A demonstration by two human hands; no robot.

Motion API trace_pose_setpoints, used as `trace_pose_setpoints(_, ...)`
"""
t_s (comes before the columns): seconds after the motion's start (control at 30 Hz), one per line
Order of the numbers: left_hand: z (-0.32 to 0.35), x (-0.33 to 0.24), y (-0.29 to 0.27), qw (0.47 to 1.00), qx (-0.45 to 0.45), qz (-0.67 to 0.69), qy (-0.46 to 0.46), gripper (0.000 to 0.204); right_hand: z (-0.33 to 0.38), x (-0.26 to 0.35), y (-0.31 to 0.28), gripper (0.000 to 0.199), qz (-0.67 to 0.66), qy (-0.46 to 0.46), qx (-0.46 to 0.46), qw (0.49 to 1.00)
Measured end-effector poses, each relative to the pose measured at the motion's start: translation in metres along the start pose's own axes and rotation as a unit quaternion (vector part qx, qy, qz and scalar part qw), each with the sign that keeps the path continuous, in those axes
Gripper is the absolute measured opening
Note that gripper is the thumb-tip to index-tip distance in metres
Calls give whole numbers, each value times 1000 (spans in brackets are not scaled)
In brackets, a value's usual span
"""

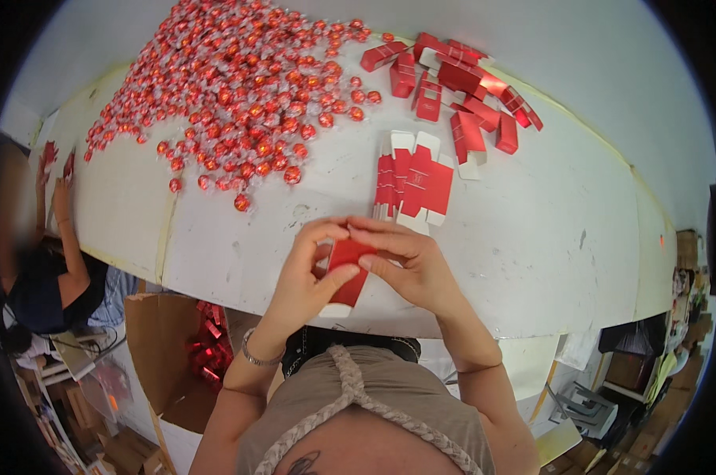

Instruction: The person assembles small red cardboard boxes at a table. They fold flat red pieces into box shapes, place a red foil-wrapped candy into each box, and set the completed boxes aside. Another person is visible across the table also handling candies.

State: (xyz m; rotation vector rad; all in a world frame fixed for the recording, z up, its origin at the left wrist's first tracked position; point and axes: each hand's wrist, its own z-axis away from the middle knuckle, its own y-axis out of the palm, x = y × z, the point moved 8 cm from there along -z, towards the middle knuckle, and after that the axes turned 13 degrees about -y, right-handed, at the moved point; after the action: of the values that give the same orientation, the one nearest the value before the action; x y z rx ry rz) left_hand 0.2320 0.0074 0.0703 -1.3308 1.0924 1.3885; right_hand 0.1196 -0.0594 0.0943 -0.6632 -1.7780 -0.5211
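Both hands hold one small red carton [348, 273] with white flaps just above the near edge of the white table [532, 237]. My left hand [306, 273] grips its left side, thumb across the front. My right hand [409, 265] pinches its top and right side. Just beyond my fingers lies a short stack of flat red-and-white carton blanks [413, 182]. A big spread of round sweets in red wrappers [239, 87] covers the far left of the table.
Several folded red cartons [461, 87] lie in a loose pile at the far right. A brown cardboard box [180, 356] holding red items stands on the floor at my left. Another person [34, 269] sits at the table's left end.
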Motion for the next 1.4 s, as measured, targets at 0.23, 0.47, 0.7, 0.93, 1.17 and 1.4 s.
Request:
trace_pose_setpoints(0.23, -31, -17, -27, 982, -148, 50, 108, 56, -30, -42, -175, 59, 326, -69, -224, 916)
trace_pose_setpoints(0.47, -52, 29, 18, 996, -79, -32, 12, 48, 15, -90, -161, 43, 366, 94, -248, 892)
trace_pose_setpoints(0.7, -104, 45, 24, 951, 96, 289, -55, 41, 13, 8, -52, 17, 408, -213, -70, 885)
trace_pose_setpoints(0.93, -96, 24, 50, 934, 96, 334, -81, 41, 4, 13, -52, 46, 338, -114, -61, 932)
trace_pose_setpoints(1.17, -81, 6, 41, 988, 119, 97, -26, 60, -3, 19, -51, 86, 271, -81, -119, 952)
trace_pose_setpoints(1.4, -36, 7, 34, 989, -44, -133, 41, 71, 0, 24, -39, 28, 185, -154, -173, 955)
